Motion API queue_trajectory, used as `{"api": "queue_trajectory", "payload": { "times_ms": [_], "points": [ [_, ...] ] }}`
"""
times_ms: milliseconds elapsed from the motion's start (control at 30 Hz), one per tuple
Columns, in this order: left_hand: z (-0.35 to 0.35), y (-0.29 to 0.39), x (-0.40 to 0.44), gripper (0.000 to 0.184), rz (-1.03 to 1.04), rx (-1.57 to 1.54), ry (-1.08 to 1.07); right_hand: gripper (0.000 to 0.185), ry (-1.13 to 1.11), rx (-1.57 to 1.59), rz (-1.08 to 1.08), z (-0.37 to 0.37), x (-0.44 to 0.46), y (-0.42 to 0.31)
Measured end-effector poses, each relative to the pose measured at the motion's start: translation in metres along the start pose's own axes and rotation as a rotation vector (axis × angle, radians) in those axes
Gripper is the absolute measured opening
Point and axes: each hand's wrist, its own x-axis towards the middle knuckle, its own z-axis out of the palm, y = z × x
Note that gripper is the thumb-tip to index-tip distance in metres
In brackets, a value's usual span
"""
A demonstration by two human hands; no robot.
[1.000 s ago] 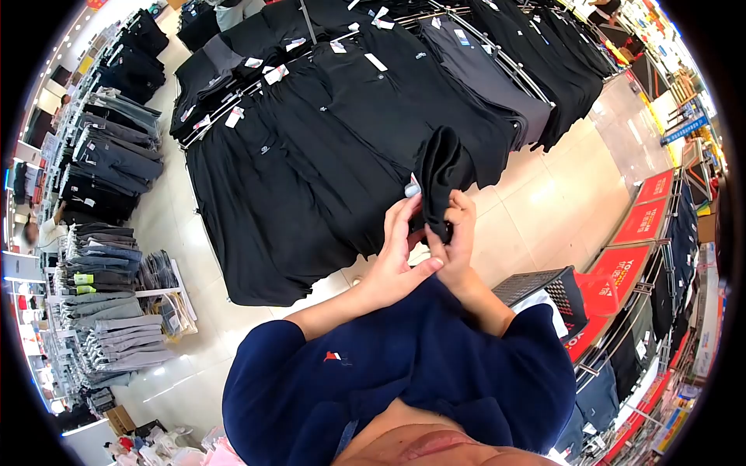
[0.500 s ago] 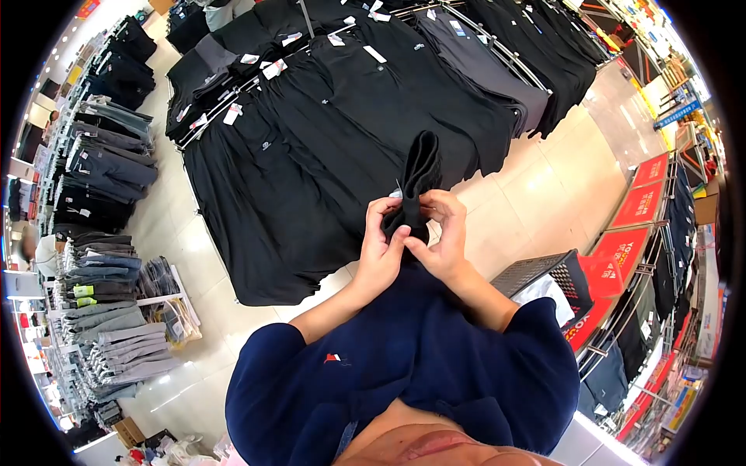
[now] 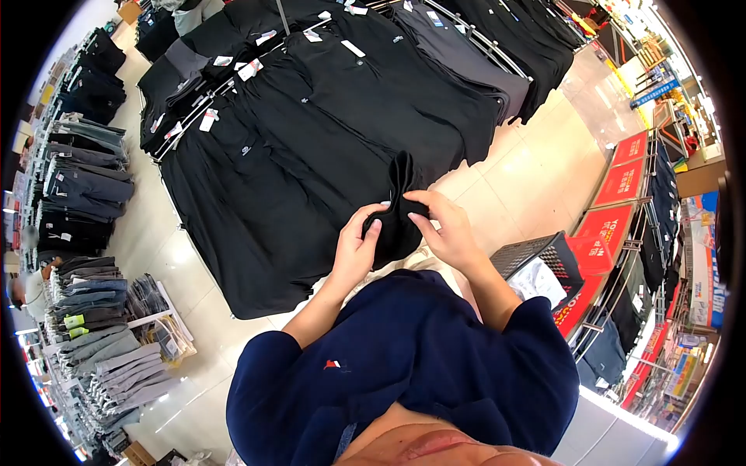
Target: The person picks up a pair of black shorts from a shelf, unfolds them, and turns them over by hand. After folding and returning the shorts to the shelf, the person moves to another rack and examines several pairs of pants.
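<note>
A folded black garment (image 3: 399,186) stands up between my two hands, its layers bunched into a narrow loop at the top. My left hand (image 3: 357,241) has closed on its left edge, thumb toward me. On the other side, my right hand (image 3: 447,233) pinches the right edge between thumb and fingers. Which kind of garment it is, I cannot make out. Just beyond it hang long black trousers (image 3: 311,155) with white tags (image 3: 250,70) along the rail.
Grey trousers (image 3: 458,58) hang farther right on the rack. At my right are a dark basket (image 3: 563,260) with white contents and red signs (image 3: 610,225). More folded trousers (image 3: 128,373) hang at left. Tiled floor (image 3: 497,179) runs between the racks.
My hands have moved apart, the left one going left, and the garment is spread wider between them. It sits slightly lower in view. The view has shifted a little.
</note>
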Motion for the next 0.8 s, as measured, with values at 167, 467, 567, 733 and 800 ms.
{"api": "queue_trajectory", "payload": {
  "times_ms": [167, 467, 567, 733, 800],
  "points": [
    [0.000, 0.008, 0.016, 0.023, 0.068, 0.319, -0.076, 0.034, 0.024, -0.094, -0.023, -0.066, 0.024, 0.023],
    [0.010, -0.012, 0.037, 0.020, -0.117, 0.355, 0.127, 0.024, 0.268, -0.274, -0.084, -0.209, 0.043, 0.089],
    [0.032, 0.001, 0.047, 0.019, -0.189, 0.141, 0.026, 0.020, 0.319, -0.317, -0.028, -0.241, 0.032, 0.106],
    [0.087, 0.040, 0.090, 0.020, -0.045, 0.326, -0.120, 0.020, 0.378, -0.286, 0.194, -0.294, -0.001, 0.147],
    [0.106, 0.046, 0.107, 0.021, 0.012, 0.438, -0.151, 0.021, 0.397, -0.292, 0.199, -0.311, -0.013, 0.157]
  ]
}}
